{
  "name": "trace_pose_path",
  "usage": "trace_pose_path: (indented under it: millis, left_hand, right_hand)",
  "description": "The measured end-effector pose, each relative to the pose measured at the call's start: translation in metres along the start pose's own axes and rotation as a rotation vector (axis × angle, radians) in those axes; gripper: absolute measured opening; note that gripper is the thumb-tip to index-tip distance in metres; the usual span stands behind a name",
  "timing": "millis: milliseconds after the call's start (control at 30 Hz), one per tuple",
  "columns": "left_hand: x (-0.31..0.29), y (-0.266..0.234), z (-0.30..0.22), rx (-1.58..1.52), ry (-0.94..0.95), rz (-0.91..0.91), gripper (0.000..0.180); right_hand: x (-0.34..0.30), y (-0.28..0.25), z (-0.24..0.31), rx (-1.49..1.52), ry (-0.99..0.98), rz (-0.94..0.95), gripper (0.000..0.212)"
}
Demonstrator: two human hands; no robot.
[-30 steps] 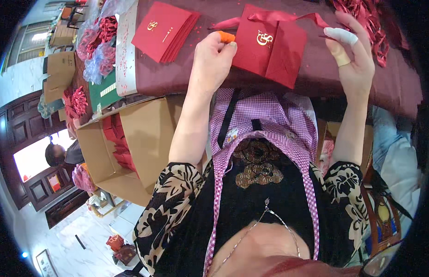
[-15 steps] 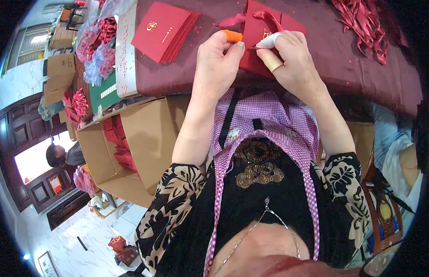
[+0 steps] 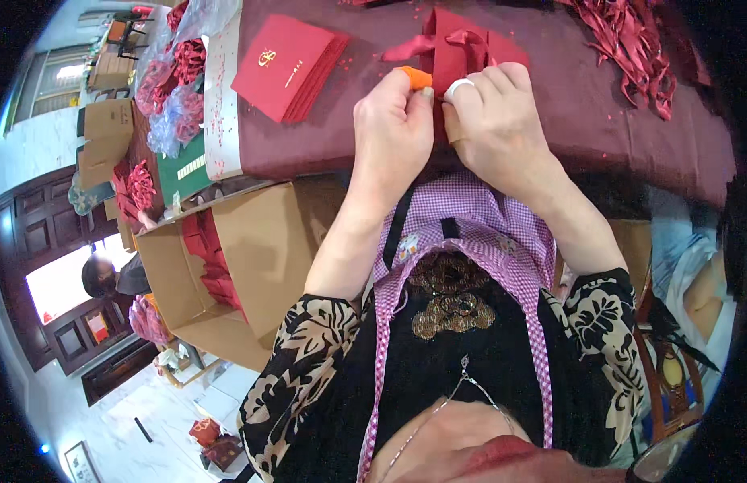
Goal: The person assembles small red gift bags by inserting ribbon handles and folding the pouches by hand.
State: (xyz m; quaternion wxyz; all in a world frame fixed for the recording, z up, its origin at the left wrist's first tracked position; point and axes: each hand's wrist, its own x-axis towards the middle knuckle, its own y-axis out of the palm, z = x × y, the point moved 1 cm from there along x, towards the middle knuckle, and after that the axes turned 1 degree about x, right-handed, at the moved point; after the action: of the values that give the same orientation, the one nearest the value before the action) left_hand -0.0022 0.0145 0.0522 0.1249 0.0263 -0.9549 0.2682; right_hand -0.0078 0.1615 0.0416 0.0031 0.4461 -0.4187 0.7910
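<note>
A red folded paper piece (image 3: 458, 60) with a red satin ribbon (image 3: 409, 51) across it lies on the table in front of me, partly covered by my hands. At its near left side my left hand (image 3: 393, 125) is closed, thumb and finger pressed together, with orange tape round one finger. My right hand (image 3: 502, 121) is curled closed at the right, close to the left one, with white tape on a finger. What sits between the fingertips of either hand is hidden. A stack of red folded cards (image 3: 289, 68) with gold print lies to the left.
A dark red cloth (image 3: 615, 133) covers the table, sprinkled with small red bits. Loose red ribbons (image 3: 627, 56) lie at the far right. An open cardboard box (image 3: 257, 249) with red pieces stands below left; plastic bags (image 3: 176, 105) are beyond. Another person (image 3: 108, 274) is at the far left.
Both hands have moved slightly nearer to me and to the right. My right hand has turned, its fingers curling in, and the ribbon on the red piece shows more loosely bunched.
</note>
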Motion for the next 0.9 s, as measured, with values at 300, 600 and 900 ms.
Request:
trace_pose_path:
  millis: [300,600,900]
  left_hand:
    - [-0.003,-0.001,-0.004,-0.135,-0.027,0.088,0.015]
    - [0.0,-0.003,0.001,-0.246,-0.059,0.224,0.018]
    - [0.004,-0.006,-0.001,-0.08,0.166,0.248,0.011]
  right_hand:
    - [0.013,-0.015,-0.014,0.271,0.098,0.148,0.008]
    - [0.001,-0.03,-0.026,0.449,0.247,0.165,0.01]
    - [-0.002,-0.03,-0.016,0.522,0.232,0.125,0.015]
